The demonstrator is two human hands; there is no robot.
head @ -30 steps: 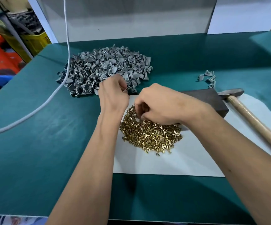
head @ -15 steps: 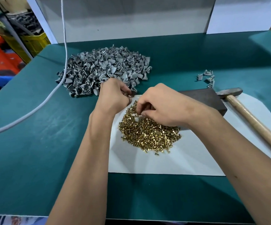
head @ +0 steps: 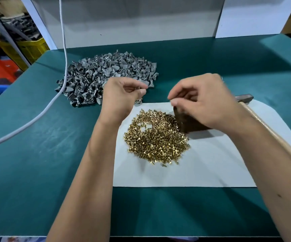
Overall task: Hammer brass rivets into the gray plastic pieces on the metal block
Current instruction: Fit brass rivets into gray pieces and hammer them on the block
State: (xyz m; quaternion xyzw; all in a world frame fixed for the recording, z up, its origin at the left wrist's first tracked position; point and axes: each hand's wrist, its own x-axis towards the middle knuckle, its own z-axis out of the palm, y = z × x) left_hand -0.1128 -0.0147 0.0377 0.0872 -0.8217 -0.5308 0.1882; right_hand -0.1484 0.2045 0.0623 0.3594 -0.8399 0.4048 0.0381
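Note:
My left hand (head: pixel 122 96) is raised just in front of the pile of gray plastic pieces (head: pixel 106 75), with thumb and fingers pinched on one small gray piece. My right hand (head: pixel 200 100) hovers over the dark metal block (head: pixel 190 124). Its fingertips are pinched together on a brass rivet that barely shows. The two hands face each other, a short gap apart. The heap of brass rivets (head: pixel 157 138) lies on white paper (head: pixel 202 170) below both hands. My right hand hides most of the block.
A hammer lies at the right, with its head (head: pixel 245 97) beside the block and its wooden handle (head: pixel 273 135) running toward me under my right forearm. A white cable (head: pixel 61 88) crosses the green table (head: pixel 36 154) at left. Crates stand beyond the left edge.
Both hands have lifted off the rivet heap and moved apart. The right hand has gone right to above the block, and the left now holds its pinch higher.

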